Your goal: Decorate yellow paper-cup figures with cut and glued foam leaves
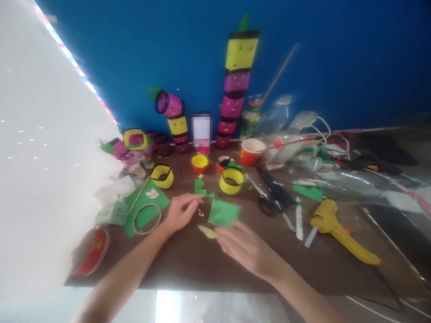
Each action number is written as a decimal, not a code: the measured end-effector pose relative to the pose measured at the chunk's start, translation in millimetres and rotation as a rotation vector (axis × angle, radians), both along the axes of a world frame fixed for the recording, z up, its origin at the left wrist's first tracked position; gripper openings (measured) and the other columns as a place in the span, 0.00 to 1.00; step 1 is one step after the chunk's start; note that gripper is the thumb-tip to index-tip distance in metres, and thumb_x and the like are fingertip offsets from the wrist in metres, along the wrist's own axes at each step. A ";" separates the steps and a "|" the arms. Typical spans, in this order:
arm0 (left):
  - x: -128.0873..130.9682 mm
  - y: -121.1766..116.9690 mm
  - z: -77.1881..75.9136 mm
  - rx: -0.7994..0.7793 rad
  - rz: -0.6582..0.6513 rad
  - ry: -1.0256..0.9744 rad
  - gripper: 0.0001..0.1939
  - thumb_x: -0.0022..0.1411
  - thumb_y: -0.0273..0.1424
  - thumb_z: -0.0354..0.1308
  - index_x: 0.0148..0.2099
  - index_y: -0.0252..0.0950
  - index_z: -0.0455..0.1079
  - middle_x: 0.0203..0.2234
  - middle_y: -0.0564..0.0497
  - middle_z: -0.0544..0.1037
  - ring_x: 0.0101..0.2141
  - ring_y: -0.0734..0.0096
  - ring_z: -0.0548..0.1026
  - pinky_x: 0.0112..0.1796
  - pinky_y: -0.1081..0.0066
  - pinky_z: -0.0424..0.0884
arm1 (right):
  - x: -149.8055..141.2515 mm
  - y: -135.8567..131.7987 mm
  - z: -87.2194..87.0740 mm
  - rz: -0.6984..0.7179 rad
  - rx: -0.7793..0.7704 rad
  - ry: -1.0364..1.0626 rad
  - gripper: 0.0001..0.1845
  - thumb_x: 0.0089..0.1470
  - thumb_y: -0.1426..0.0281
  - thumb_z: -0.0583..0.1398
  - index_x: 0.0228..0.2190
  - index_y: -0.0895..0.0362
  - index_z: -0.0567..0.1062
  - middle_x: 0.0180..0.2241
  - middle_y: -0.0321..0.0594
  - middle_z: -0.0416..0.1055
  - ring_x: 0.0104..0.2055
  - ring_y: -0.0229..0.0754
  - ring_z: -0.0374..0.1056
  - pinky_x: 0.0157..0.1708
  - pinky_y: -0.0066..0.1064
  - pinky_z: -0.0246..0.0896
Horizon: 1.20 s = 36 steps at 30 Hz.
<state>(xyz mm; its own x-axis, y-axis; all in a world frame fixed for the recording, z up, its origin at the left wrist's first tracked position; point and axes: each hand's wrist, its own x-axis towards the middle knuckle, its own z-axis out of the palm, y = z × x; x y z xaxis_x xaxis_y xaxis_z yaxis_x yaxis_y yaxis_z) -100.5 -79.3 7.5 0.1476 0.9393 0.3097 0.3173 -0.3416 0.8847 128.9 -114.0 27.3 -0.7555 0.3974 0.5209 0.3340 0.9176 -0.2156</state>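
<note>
My left hand (pixel 182 211) reaches over the brown table with its fingers stretched out and nothing visible in them. Its fingertips are near some green paper scraps (pixel 200 186). Lower right, my right hand (pixel 251 247) has its fingers at the bottom corner of a green square of paper (pixel 224 212), seemingly pinching it; blur softens the fingertips. Beside the right thumb lies a pale yellow scrap (pixel 207 232). Beyond the hands stand a yellow paper ring (pixel 231 181) with black edges and a second yellow ring (pixel 162 176).
A yellow glue gun (pixel 336 231), a white marker (pixel 299 219) and scissors (pixel 267 205) lie to the right. Green paper (pixel 156 192) and a tape ring (pixel 147 219) are on the left. Stacked purple and yellow ring figures (pixel 232 105) lean at the blue wall. Plastic clutter (pixel 357 179) crowds the back right.
</note>
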 end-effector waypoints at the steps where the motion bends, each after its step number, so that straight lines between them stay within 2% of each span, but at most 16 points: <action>1: 1.1 -2.8 2.5 0.058 -0.107 0.027 0.20 0.52 0.39 0.61 0.47 0.38 0.73 0.40 0.44 0.78 0.43 0.59 0.74 0.48 0.63 0.66 | 6.6 1.5 0.8 -0.005 0.032 0.022 0.12 0.56 0.78 0.51 0.37 0.57 0.73 0.35 0.43 0.73 0.32 0.40 0.66 0.33 0.38 0.63; 3: 5.2 -8.5 3.7 0.149 -0.280 0.091 0.36 0.41 0.40 0.69 0.54 0.39 0.68 0.48 0.41 0.73 0.49 0.54 0.69 0.51 0.60 0.63 | 16.5 4.6 0.8 0.007 0.087 0.050 0.14 0.56 0.78 0.52 0.42 0.57 0.72 0.37 0.44 0.73 0.33 0.42 0.67 0.32 0.40 0.64; 4: 7.8 -11.1 2.0 0.178 -0.334 0.136 0.38 0.39 0.39 0.70 0.55 0.39 0.66 0.49 0.41 0.72 0.49 0.53 0.69 0.50 0.60 0.63 | 20.0 6.2 0.2 0.017 0.102 0.055 0.15 0.56 0.78 0.52 0.44 0.56 0.71 0.38 0.44 0.73 0.33 0.43 0.67 0.33 0.41 0.65; 5: 10.5 -13.2 -1.2 0.211 -0.350 0.184 0.33 0.43 0.38 0.68 0.54 0.40 0.67 0.47 0.41 0.73 0.47 0.56 0.71 0.48 0.62 0.65 | 22.9 8.0 -0.6 0.024 0.107 0.053 0.16 0.56 0.77 0.52 0.44 0.55 0.71 0.38 0.44 0.73 0.33 0.42 0.67 0.33 0.41 0.65; 7: 15.4 -16.0 -10.3 0.275 -0.304 0.298 0.16 0.57 0.31 0.57 0.49 0.42 0.71 0.40 0.44 0.76 0.40 0.66 0.73 0.40 0.69 0.68 | 28.8 12.3 -2.2 0.015 0.100 0.031 0.14 0.57 0.76 0.52 0.43 0.54 0.71 0.38 0.43 0.73 0.33 0.42 0.68 0.34 0.40 0.66; 9: 19.6 -16.7 -18.9 0.332 -0.217 0.392 0.14 0.61 0.28 0.50 0.47 0.42 0.71 0.36 0.45 0.75 0.36 0.69 0.73 0.36 0.72 0.68 | 38.3 18.1 -3.5 -0.072 0.094 0.003 0.11 0.57 0.74 0.52 0.39 0.54 0.72 0.35 0.42 0.73 0.34 0.42 0.69 0.34 0.38 0.66; 10: 21.8 -16.7 -21.7 0.359 -0.180 0.436 0.15 0.62 0.27 0.49 0.47 0.42 0.71 0.34 0.46 0.75 0.34 0.70 0.72 0.35 0.72 0.67 | 45.0 21.6 -4.1 -0.168 0.100 -0.008 0.10 0.56 0.73 0.52 0.36 0.55 0.72 0.34 0.43 0.73 0.35 0.42 0.69 0.34 0.38 0.65; 12: 27.5 -16.4 -23.3 0.397 -0.129 0.530 0.14 0.61 0.28 0.49 0.47 0.41 0.71 0.32 0.46 0.73 0.33 0.69 0.70 0.34 0.71 0.66 | 61.3 29.1 -5.8 -0.469 0.118 -0.044 0.09 0.56 0.73 0.51 0.32 0.57 0.71 0.30 0.44 0.72 0.33 0.44 0.69 0.32 0.37 0.65; 13: 30.8 -16.5 -22.3 0.404 -0.115 0.579 0.14 0.60 0.28 0.49 0.46 0.41 0.71 0.31 0.46 0.72 0.32 0.68 0.69 0.34 0.70 0.65 | 69.7 32.7 -7.0 -0.668 0.102 -0.089 0.09 0.56 0.73 0.51 0.31 0.58 0.71 0.29 0.45 0.71 0.30 0.45 0.69 0.30 0.37 0.64; 15: 37.6 -17.4 -17.7 0.393 -0.090 0.659 0.13 0.59 0.30 0.51 0.45 0.40 0.71 0.32 0.45 0.69 0.33 0.66 0.67 0.34 0.67 0.65 | 83.7 38.0 -10.3 -0.933 0.022 -0.270 0.07 0.54 0.71 0.51 0.29 0.59 0.69 0.26 0.44 0.69 0.23 0.44 0.67 0.21 0.33 0.59; 18: 43.1 -19.8 -10.2 0.390 -0.100 0.707 0.16 0.55 0.35 0.53 0.46 0.37 0.71 0.35 0.43 0.67 0.35 0.62 0.65 0.35 0.64 0.64 | 91.3 40.3 -14.9 -1.095 -0.084 -0.440 0.05 0.49 0.71 0.54 0.30 0.60 0.67 0.24 0.44 0.68 0.17 0.40 0.63 0.14 0.28 0.48; 24: 36.5 -21.9 -7.5 0.496 -0.172 0.636 0.15 0.54 0.33 0.53 0.44 0.35 0.70 0.41 0.41 0.70 0.38 0.60 0.68 0.39 0.61 0.64 | 86.6 37.0 -8.8 -1.070 -0.233 -0.415 0.19 0.46 0.73 0.54 0.43 0.62 0.66 0.21 0.42 0.70 0.14 0.42 0.64 0.11 0.27 0.46; 29: 37.7 -18.4 -5.5 0.452 -0.345 0.651 0.16 0.56 0.32 0.51 0.47 0.36 0.69 0.48 0.41 0.70 0.50 0.56 0.66 0.54 0.55 0.56 | 100.2 28.8 9.1 -0.943 -0.381 -0.219 0.15 0.47 0.73 0.52 0.37 0.57 0.72 0.15 0.37 0.69 0.15 0.45 0.67 0.13 0.30 0.56; 32: 40.7 -16.7 -5.2 0.407 -0.378 0.635 0.16 0.57 0.30 0.50 0.48 0.37 0.68 0.46 0.42 0.71 0.52 0.57 0.65 0.56 0.54 0.52 | 100.6 19.5 23.4 -0.912 -0.368 -0.019 0.15 0.51 0.70 0.51 0.39 0.55 0.73 0.22 0.40 0.75 0.19 0.44 0.70 0.17 0.32 0.63; 34: 42.1 -16.4 -6.7 0.388 -0.378 0.617 0.15 0.58 0.30 0.50 0.48 0.37 0.68 0.45 0.42 0.72 0.52 0.57 0.65 0.56 0.54 0.52 | 94.6 13.9 32.0 -0.895 -0.376 0.072 0.17 0.54 0.64 0.51 0.44 0.54 0.71 0.29 0.42 0.77 0.23 0.44 0.72 0.21 0.33 0.66; 36: 42.6 -16.7 -9.1 0.381 -0.369 0.618 0.14 0.59 0.29 0.50 0.47 0.36 0.68 0.44 0.42 0.72 0.51 0.58 0.66 0.56 0.55 0.53 | 86.1 10.6 37.0 -0.832 -0.389 0.117 0.25 0.53 0.56 0.54 0.50 0.53 0.67 0.37 0.45 0.76 0.28 0.46 0.73 0.25 0.35 0.69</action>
<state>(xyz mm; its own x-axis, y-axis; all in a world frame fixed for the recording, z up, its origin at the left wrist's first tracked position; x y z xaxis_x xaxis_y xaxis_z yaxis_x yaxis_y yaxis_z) -57.9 -96.0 -1.6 0.6762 0.6430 0.3596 0.5182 -0.7621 0.3882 215.0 -103.4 64.3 -0.0992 0.9511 0.2924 0.8095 0.2481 -0.5321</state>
